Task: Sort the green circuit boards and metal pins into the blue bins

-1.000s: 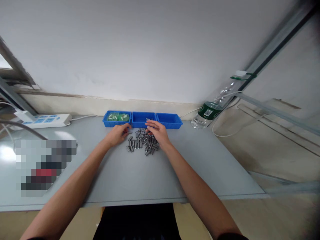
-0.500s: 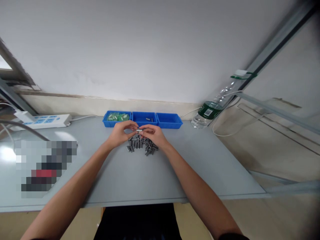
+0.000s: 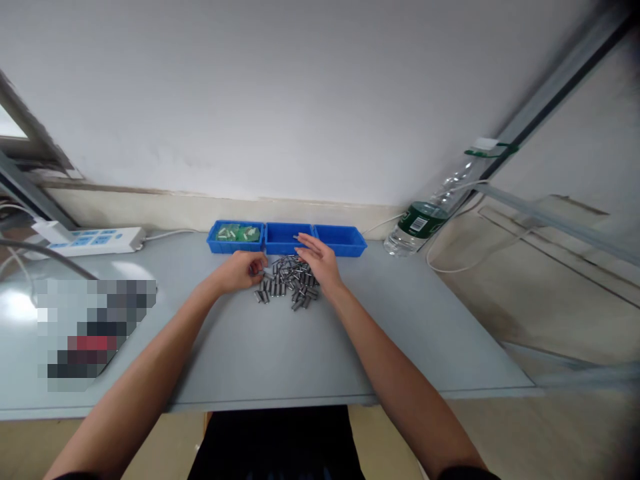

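Observation:
A heap of small grey metal cylinders lies on the grey table. My left hand is at the heap's left edge, fingers curled in towards the thumb. Whatever they may pinch is too small and covered to make out. Over the heap's right side, my right hand reaches to the front rim of the middle blue bin, its fingers stretched out and apart. One small metal piece shows right by its fingertips. The fingers hide part of that bin's inside.
Left of the middle bin, a blue bin holds green-and-white packets; another blue bin stands right. A water bottle leans at the right against a metal post. A white power strip and a blurred dark object lie left.
My hands were together above the heap with a small metal cylinder between their fingers. They have parted: the left came down to the heap's left edge, the right opened towards the middle bin.

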A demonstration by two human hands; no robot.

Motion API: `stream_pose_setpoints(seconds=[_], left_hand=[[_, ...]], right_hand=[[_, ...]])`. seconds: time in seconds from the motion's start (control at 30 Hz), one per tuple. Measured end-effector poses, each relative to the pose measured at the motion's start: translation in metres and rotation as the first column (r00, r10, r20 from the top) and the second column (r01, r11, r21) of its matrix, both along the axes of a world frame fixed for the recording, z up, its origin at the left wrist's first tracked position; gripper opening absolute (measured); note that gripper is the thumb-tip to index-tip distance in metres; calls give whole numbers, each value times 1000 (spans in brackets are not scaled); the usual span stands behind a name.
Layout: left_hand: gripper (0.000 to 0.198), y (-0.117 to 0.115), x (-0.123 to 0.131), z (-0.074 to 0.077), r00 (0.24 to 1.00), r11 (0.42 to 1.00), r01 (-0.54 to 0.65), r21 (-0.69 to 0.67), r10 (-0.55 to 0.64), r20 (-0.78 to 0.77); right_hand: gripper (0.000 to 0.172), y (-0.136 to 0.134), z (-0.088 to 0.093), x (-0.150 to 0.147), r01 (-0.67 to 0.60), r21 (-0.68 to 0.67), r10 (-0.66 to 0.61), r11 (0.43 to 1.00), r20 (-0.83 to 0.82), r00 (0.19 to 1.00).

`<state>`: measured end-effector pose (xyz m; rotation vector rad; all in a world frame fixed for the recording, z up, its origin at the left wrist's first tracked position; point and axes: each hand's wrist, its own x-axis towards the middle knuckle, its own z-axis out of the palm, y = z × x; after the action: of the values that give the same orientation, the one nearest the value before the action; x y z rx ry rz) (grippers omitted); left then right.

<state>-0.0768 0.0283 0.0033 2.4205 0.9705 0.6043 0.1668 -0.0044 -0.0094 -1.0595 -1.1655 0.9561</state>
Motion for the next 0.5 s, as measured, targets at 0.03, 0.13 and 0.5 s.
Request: stream_pose_setpoints(seconds=[0.03,0.13,0.5], left_hand=[[22,0,0,-1,1000,1000,-9,18,10,-6],[23,1,1,0,999,998,-32,46,32,-8],[24,-7,12,14,898,986,-9,-169,83,433]], right_hand=[[42,0,0,0,2,-7,-2,1000,-3,1000],[34,-1,2,0,-8,-33,7,999,-9,1000],[28,-9,3,-7,-198,-37,200,980,88,976]])
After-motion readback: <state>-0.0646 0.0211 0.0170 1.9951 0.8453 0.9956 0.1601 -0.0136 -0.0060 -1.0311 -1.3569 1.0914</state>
